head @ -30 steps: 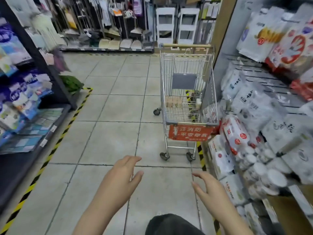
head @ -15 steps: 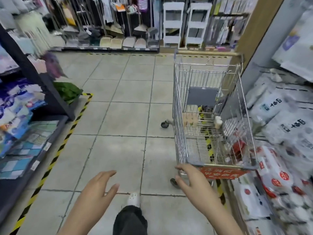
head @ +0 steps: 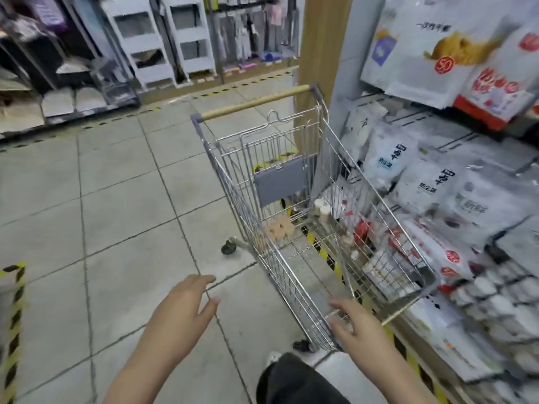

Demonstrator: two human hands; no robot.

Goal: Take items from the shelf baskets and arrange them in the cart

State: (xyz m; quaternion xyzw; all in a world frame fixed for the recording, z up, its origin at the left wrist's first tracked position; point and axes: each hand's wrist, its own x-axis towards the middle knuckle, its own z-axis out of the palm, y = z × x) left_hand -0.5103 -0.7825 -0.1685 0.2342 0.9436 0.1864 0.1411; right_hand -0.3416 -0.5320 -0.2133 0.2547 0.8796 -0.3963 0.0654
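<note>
A wire shopping cart (head: 239, 196) with a wooden handle bar stands in the aisle, close against the right-hand shelf. Inside it lie a beige pack (head: 279, 229) and two small white-capped bottles (head: 320, 212). My right hand (head: 354, 320) reaches to the cart's near end, its spread fingers touching the rim wires; whether they curl round a wire is unclear. My left hand (head: 186, 307) hovers over the floor tiles left of the cart, fingers relaxed and empty. Shelf baskets (head: 437, 182) on the right hold white bagged goods and small white jars (head: 495, 298).
Grey tiled floor (head: 116, 217) stretches out to the left of the cart. White drawer units (head: 163, 39) and hanging goods line the far wall. Yellow-black tape marks the shelf bases. My dark trouser leg and a shoe (head: 272, 358) show below the cart's near wheel.
I have stepped up to the cart, and it now sits turned at an angle against the right shelf. My right hand went from mid-air to the cart's near rim; my left hand stayed free.
</note>
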